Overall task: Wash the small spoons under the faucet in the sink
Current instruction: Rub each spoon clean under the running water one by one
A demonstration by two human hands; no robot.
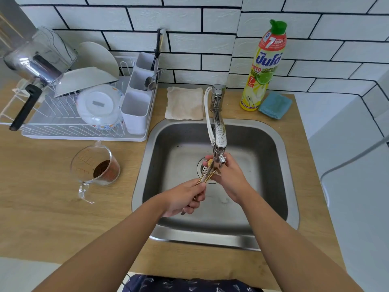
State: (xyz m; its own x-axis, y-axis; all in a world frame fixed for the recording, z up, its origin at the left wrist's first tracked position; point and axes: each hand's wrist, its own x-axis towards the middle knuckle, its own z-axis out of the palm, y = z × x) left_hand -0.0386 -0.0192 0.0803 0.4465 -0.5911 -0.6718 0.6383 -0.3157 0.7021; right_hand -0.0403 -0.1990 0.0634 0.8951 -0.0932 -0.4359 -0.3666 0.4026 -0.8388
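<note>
My left hand [185, 197] grips the handles of several small gold spoons [207, 175] over the steel sink [273, 131]. Their bowls point up toward the faucet [219, 131] spout, above the drain [203, 166]. My right hand [230, 175] is curled around the bowl ends, its fingers right under the spout. The spoon bowls are mostly hidden by the faucet and my right fingers. I cannot make out running water.
A glass measuring jug [94, 167] with brown grounds stands left of the sink. Behind it is a white dish rack [69, 131] with plates, a pot and a cutlery caddy. A cloth [185, 103], a dish soap bottle [263, 66] and a blue sponge [274, 105] sit behind the sink.
</note>
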